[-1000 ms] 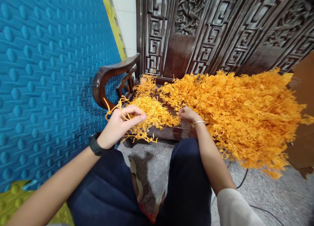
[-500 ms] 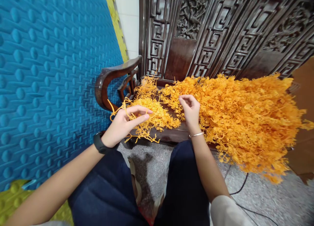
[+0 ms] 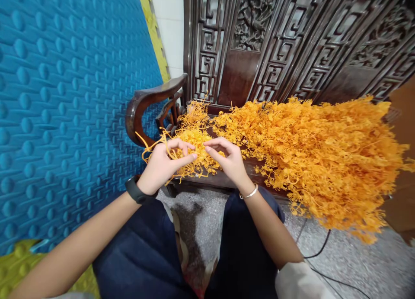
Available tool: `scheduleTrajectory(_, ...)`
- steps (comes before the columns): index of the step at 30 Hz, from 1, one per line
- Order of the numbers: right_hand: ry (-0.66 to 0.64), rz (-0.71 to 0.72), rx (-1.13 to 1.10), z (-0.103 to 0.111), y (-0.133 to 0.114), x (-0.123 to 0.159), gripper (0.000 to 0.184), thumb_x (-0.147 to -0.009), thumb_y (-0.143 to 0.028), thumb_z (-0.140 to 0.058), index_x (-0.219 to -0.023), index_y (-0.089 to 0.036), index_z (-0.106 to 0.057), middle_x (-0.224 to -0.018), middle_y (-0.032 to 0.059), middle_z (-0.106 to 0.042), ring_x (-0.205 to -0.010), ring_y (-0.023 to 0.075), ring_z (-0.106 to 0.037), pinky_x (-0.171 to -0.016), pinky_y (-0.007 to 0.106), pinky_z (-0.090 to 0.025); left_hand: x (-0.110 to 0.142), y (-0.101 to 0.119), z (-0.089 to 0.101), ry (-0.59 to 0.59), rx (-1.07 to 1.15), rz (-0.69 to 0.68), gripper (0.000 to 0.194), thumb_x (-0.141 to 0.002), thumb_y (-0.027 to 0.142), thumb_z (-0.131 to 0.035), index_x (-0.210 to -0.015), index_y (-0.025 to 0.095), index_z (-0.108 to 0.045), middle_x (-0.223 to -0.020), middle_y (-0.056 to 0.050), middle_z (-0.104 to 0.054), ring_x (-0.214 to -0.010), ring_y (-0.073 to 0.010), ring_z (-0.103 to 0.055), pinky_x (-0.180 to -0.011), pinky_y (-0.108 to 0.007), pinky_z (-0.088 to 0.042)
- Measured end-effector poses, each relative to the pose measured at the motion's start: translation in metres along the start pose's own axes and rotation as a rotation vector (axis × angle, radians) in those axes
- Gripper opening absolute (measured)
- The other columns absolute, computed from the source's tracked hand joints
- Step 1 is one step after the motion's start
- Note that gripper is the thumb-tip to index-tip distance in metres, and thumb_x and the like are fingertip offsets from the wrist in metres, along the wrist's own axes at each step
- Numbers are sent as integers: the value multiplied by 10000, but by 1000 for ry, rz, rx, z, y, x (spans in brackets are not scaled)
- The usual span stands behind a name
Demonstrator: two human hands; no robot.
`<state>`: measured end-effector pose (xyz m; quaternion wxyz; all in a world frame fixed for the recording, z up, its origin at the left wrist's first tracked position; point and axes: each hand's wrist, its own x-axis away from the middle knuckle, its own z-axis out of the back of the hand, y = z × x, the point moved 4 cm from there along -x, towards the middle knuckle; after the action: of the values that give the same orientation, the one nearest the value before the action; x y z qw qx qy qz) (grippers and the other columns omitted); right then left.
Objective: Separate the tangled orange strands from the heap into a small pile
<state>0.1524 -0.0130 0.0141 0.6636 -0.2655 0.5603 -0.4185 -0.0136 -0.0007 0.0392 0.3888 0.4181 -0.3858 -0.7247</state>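
My left hand [image 3: 162, 162] is closed around orange branching plastic sprigs [image 3: 147, 149], whose thin stems stick out behind the knuckles. Its thumb and index fingertips nearly meet. Facing it, a short gap away, my right hand [image 3: 228, 160] has its thumb and forefinger pinched together; anything between them is too small to make out. Beneath and behind both hands lies a small heap of orange plastic sprigs [image 3: 196, 139] on the dark wooden bench seat [image 3: 223, 178].
A large pile of orange sprigs [image 3: 337, 156] covers the bench's right side. The carved backrest [image 3: 240, 74] rises behind, with a curved armrest [image 3: 136, 113] at left. A blue foam mat [image 3: 65, 95] stands along the left. Black cable [image 3: 320, 249] and cardboard [image 3: 402, 160] are at right.
My right hand has moved left from the edge of the large pile to just beside my left hand. The left hand has stayed almost in place, its fingers a little more curled.
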Motion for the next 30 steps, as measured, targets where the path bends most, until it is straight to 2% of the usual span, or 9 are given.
scheduleTrajectory(3, -54, -11, -52, -5, 1, 0, 79, -800, -236, -588, -836, -186, -636, -849, 21, -640, -795, 119, -596, -751, 285, -477, 0, 0, -4, -29, 19, 20, 261, -700, 255, -670, -590, 169, -449, -947, -64, -683, -906, -205, -621, -900, -382, -429)
scheduleTrajectory(9, -119, -157, -222, -14, 8, 2, 158, -753, -297, -647, -837, -202, -553, -797, -8, -617, -723, 100, -603, -678, 254, -509, 0, 4, -9, -44, -12, -57, 241, -733, 228, -630, -618, 183, -424, -927, -59, -675, -944, -207, -610, -910, -391, -416)
scheduleTrajectory(14, -17, -8, -149, -9, 0, 3, 145, -792, -260, -615, -914, -216, -552, -945, 27, -628, -930, 133, -612, -867, 316, -501, -2, -3, -11, -29, -23, -60, 192, -711, 174, -627, -706, 183, -435, -895, -42, -643, -907, -185, -602, -889, -372, -421)
scheduleTrajectory(18, 52, 100, 22, -10, -9, 7, 113, -811, -244, -591, -923, -231, -595, -1113, 44, -565, -1027, 151, -572, -881, 323, -507, -5, -6, -14, -14, -1, -65, 275, -654, 149, -662, -866, 168, -489, -851, -14, -582, -827, -151, -584, -839, -329, -440)
scheduleTrajectory(22, 97, 91, 5, -9, -10, 10, 184, -794, -245, -615, -978, -253, -614, -1245, 44, -481, -909, 134, -606, -863, 342, -532, -6, -9, -17, -21, 37, 42, 250, -657, 246, -687, -829, 152, -532, -819, -15, -564, -787, -148, -561, -819, -338, -433)
scheduleTrajectory(25, 148, 75, 18, -7, -10, 11, 170, -794, -239, -614, -963, -255, -619, -1285, 42, -445, -866, 131, -608, -853, 361, -539, -7, -12, -20, -41, 135, 138, 264, -655, 268, -691, -847, 154, -551, -697, 15, -540, -748, -155, -555, -779, -338, -437)
scheduleTrajectory(30, 322, 122, 155, -11, -12, 11, 109, -806, -169, -568, -889, -240, -577, -1145, 57, -460, -888, 148, -561, -791, 337, -535, -11, -14, -24, 9, 249, 211, 234, -619, 204, -692, -833, 166, -607, -581, 48, -484, -627, -133, -510, -707, -319, -426)
